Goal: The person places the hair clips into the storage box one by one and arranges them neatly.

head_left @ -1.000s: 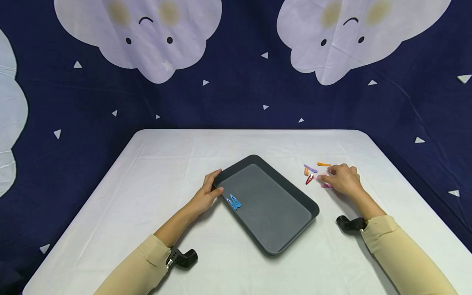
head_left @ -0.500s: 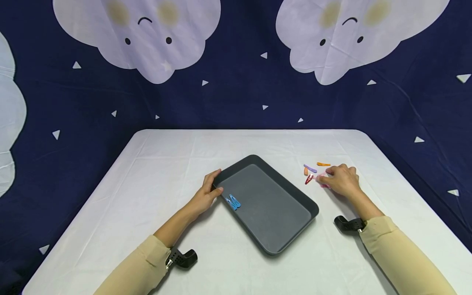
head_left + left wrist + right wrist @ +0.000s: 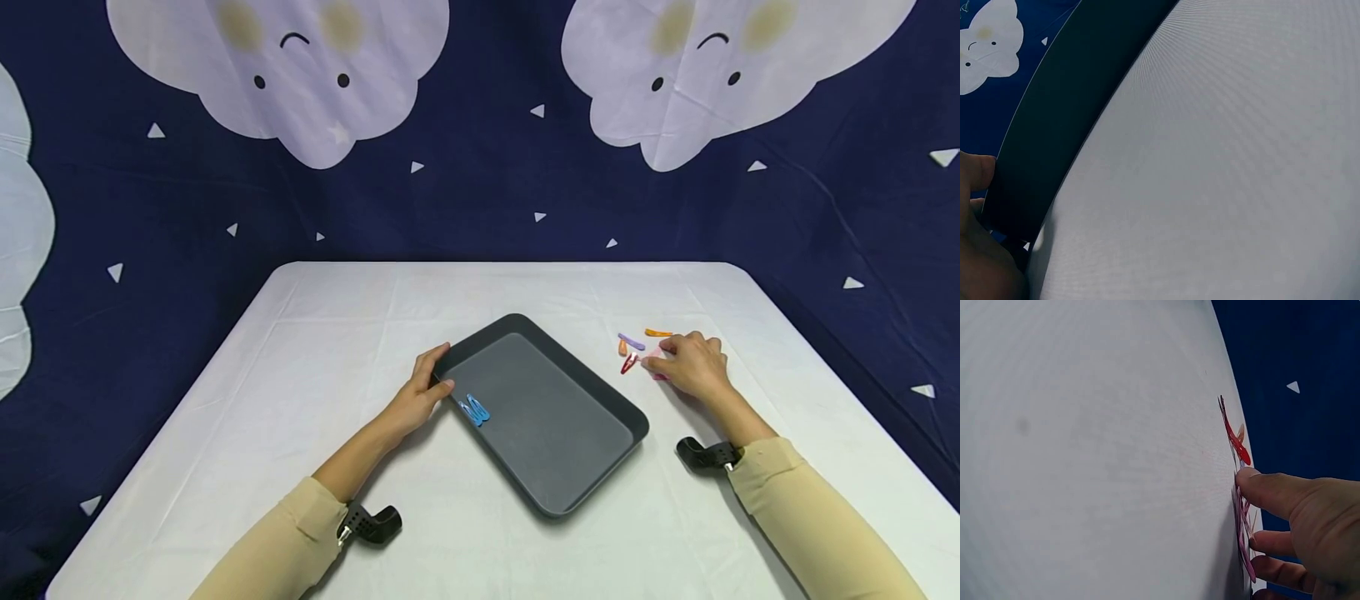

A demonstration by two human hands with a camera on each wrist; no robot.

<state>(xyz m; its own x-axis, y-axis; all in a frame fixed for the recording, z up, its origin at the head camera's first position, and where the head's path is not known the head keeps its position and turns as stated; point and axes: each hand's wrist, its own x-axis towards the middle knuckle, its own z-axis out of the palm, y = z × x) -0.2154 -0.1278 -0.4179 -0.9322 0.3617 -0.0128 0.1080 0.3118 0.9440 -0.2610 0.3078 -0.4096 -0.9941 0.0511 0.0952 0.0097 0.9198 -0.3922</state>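
My left hand (image 3: 416, 396) grips the far-left rim of a dark grey baking tray (image 3: 577, 364), thumb over the inside edge. In the left wrist view, part of the tray's side (image 3: 1054, 119) shows beside that hand (image 3: 985, 250). Two blue snap hair clips (image 3: 474, 410) lie in the tray. To the right of the tray, my right hand (image 3: 696, 367) has its thumb and fingertips at pink hair clips (image 3: 660, 377), pinching among them. The right wrist view shows the pink clips (image 3: 1241, 531) between thumb and fingers, partly hidden, with a red clip (image 3: 1235, 437) beyond the thumb.
Around the right hand lie a red hair clip (image 3: 629, 363), a purple one (image 3: 632, 342), a small orange one (image 3: 622, 348) and a longer orange one (image 3: 658, 332). A white cloth covers the table (image 3: 337, 333). Behind hangs a dark blue cloud-print curtain (image 3: 480, 200).
The right hand has shifted slightly left over the pink hair clips, and the pink clips under its fingers have moved a little. Left hand, tray and blue clips stay put.
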